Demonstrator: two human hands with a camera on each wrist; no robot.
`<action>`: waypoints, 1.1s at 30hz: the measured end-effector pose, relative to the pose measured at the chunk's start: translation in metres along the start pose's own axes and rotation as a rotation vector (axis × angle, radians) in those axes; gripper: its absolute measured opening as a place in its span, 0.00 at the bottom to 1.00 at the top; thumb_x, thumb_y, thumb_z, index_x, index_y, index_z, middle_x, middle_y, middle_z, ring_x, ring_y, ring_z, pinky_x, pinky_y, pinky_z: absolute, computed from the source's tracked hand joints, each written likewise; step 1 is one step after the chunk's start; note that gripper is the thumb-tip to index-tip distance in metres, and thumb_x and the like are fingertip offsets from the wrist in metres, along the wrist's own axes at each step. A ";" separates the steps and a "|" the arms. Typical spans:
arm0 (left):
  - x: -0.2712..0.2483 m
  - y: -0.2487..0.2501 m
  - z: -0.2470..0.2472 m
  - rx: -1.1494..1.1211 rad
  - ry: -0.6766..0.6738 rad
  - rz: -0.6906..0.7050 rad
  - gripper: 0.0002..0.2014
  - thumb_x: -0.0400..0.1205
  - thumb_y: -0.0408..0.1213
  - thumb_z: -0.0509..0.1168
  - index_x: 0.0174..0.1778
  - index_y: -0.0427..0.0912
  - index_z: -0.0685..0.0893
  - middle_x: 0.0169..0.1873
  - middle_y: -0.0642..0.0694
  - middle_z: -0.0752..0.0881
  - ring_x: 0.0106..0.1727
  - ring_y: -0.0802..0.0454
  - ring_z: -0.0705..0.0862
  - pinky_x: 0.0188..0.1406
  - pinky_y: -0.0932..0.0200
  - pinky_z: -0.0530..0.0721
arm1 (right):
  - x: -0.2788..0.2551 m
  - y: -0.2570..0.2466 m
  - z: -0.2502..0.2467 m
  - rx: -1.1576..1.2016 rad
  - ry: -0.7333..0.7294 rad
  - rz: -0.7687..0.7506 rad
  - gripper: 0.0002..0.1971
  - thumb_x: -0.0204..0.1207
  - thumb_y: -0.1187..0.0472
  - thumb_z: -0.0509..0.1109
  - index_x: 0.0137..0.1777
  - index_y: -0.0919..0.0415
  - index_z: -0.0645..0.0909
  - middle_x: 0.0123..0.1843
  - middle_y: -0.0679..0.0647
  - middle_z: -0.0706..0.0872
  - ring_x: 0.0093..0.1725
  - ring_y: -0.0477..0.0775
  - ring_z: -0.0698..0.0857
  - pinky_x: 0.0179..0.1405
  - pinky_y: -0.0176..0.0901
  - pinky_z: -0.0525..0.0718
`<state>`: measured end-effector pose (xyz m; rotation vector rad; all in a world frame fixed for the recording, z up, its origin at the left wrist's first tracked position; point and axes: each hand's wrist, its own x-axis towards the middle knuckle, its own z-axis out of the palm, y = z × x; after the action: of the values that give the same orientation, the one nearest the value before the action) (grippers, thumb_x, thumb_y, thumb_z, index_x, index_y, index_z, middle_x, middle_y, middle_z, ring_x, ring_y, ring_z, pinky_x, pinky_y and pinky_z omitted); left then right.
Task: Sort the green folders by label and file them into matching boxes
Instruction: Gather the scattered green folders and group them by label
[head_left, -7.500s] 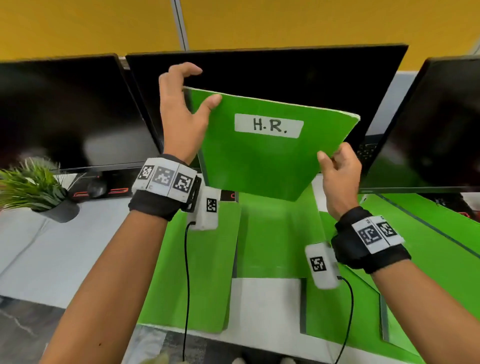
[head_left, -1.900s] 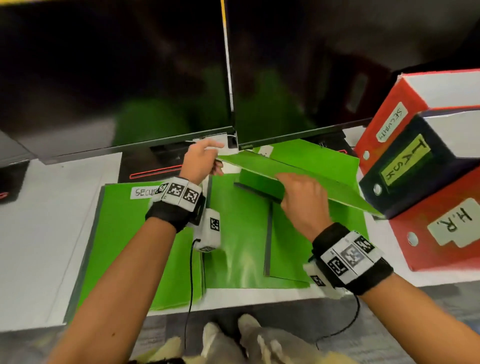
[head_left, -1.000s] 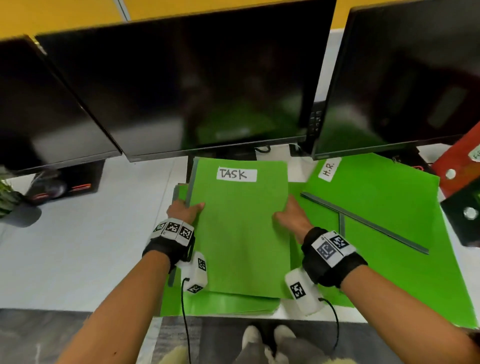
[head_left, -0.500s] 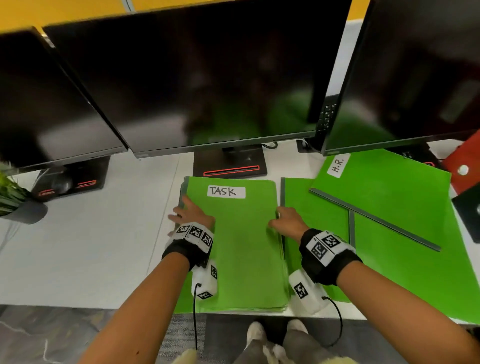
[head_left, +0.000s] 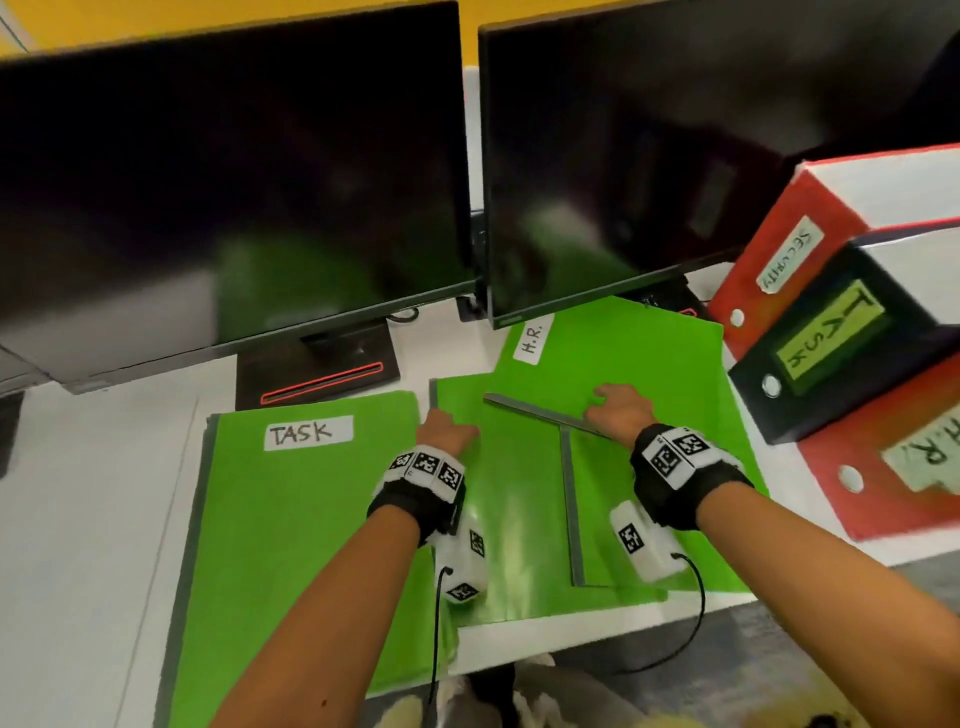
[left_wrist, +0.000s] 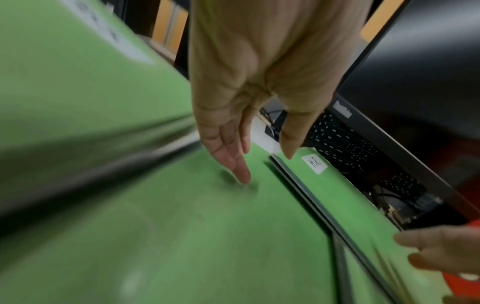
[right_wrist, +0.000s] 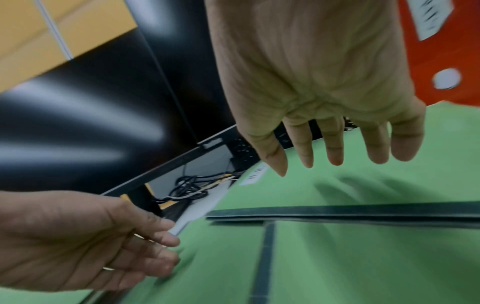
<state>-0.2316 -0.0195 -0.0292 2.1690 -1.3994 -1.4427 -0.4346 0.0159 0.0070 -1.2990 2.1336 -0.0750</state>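
Left hand (head_left: 447, 428), fingers extended and holding nothing, touches the middle green folder (head_left: 511, 499); right hand (head_left: 618, 410), fingers spread and empty, hovers over the H.R. folder (head_left: 623, 353). The TASK folder (head_left: 306, 499) lies flat at left (label facing up). Labelled boxes (head_left: 852, 332) stand at right.

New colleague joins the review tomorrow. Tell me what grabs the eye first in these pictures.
Bright green folders cover the white desk: one labelled TASK at left, one labelled H.R. further right. The left hand and right hand reach over the middle pile. At far right, red and black file boxes stand beneath two dark monitors.
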 end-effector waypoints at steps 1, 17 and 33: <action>0.004 0.005 0.012 -0.072 -0.063 -0.026 0.19 0.78 0.36 0.67 0.62 0.30 0.79 0.61 0.35 0.83 0.55 0.42 0.85 0.58 0.54 0.83 | 0.002 0.009 -0.003 -0.009 -0.012 0.008 0.22 0.79 0.60 0.61 0.72 0.67 0.72 0.74 0.63 0.73 0.71 0.64 0.74 0.70 0.49 0.74; 0.030 0.054 0.079 -0.631 -0.022 -0.114 0.23 0.84 0.27 0.56 0.76 0.29 0.64 0.39 0.37 0.80 0.29 0.53 0.74 0.20 0.64 0.81 | 0.007 0.056 -0.009 0.244 -0.082 -0.113 0.21 0.78 0.67 0.63 0.71 0.63 0.74 0.69 0.60 0.80 0.67 0.56 0.79 0.63 0.38 0.74; -0.017 -0.022 -0.094 -0.072 0.405 0.051 0.18 0.84 0.34 0.57 0.60 0.22 0.81 0.60 0.24 0.81 0.64 0.31 0.80 0.61 0.47 0.77 | -0.021 -0.020 0.034 0.420 -0.038 -0.089 0.28 0.78 0.62 0.67 0.76 0.65 0.64 0.75 0.64 0.71 0.73 0.62 0.73 0.67 0.44 0.71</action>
<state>-0.1449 -0.0252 0.0164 2.2004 -1.2252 -0.9470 -0.3942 0.0315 -0.0025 -1.1308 1.8950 -0.5035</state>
